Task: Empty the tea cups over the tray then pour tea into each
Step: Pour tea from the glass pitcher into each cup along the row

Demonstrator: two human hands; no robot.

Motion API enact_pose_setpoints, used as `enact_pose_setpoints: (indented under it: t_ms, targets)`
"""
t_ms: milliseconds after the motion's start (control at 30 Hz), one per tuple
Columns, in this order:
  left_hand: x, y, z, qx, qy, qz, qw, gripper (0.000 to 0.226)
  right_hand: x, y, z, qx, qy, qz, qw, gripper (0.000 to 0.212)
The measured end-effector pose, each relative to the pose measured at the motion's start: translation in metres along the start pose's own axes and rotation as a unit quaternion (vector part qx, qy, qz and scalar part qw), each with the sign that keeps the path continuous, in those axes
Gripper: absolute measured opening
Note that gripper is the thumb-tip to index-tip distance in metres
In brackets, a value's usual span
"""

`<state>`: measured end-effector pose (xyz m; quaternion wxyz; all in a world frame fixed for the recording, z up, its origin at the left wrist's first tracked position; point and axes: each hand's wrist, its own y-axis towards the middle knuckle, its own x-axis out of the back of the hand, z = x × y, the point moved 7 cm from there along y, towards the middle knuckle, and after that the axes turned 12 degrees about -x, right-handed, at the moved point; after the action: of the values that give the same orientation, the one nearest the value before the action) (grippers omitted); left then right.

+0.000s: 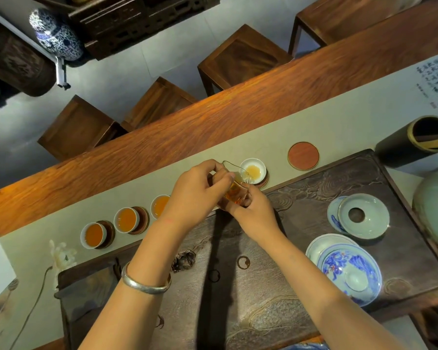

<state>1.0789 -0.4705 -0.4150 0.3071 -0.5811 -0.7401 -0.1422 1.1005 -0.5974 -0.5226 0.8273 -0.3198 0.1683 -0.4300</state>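
Observation:
A glass pitcher (234,190) of amber tea is tilted toward a white cup (253,171) that holds a little pale tea. My left hand (195,193) grips the pitcher from above, and my right hand (253,215) supports it from below. Three white cups full of amber tea stand in a row on the cloth runner: one (94,234) at the left, one (126,219) in the middle, and one (159,205) partly hidden by my left hand. All sit along the far edge of the dark carved tea tray (301,198).
An empty round wooden coaster (303,155) lies right of the cups. On the tray's right side rest a celadon saucer (363,215) and a blue-and-white gaiwan lid (349,274). A dark utensil cylinder (415,145) and a celadon jar (435,210) stand at far right. Wooden stools stand beyond the table.

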Motion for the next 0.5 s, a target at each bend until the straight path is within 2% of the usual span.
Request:
enact_pose_setpoints:
  t_ms: [167,367,500]
  targets:
    - [-0.0009,0.0047,-0.0023,-0.004,0.006,0.005,1.0,0.019,0.0009,0.0032,-0.0037,-0.007,0.009,0.002,1.0,0.07]
    - [-0.0021,0.0079,-0.0046,-0.006,0.03,0.013,0.999,0.02,0.0014,0.0068,-0.0088,-0.019,0.011,-0.002,1.0,0.056]
    - [-0.0027,0.01,-0.0069,-0.015,0.045,0.015,0.999,0.022,0.0,0.0029,-0.0067,-0.022,0.024,-0.004,0.999,0.076]
